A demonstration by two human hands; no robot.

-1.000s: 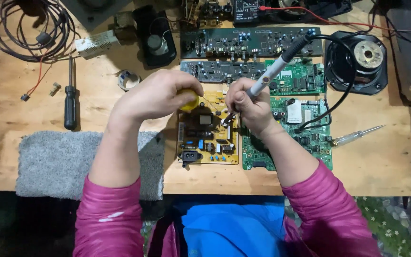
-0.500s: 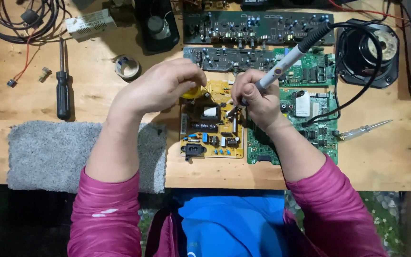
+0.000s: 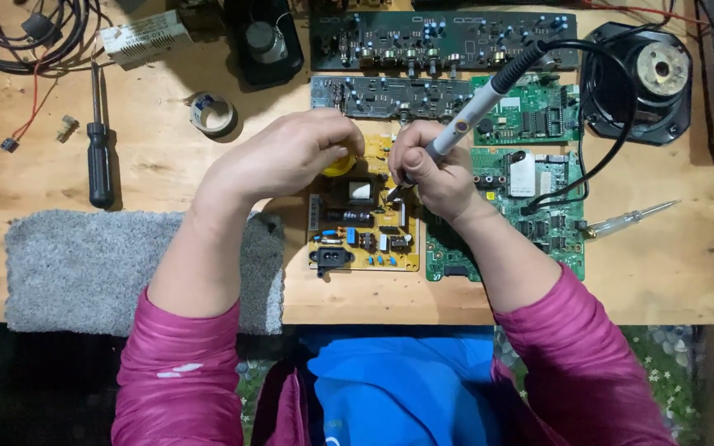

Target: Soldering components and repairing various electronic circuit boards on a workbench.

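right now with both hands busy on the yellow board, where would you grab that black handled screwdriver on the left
Grip the black-handled screwdriver by its thick handle, the end nearer the person, coming from above. It lies flat on the wooden bench with its thin shaft pointing away, so the handle gives the better hold. The left hand is the closer one.

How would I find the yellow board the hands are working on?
Look at the wooden bench and find the cluster of circuit boards in its middle. Just right of the grey cloth, under the left hand and right hand, lies the yellow board. The neighbouring boards are green or dark.
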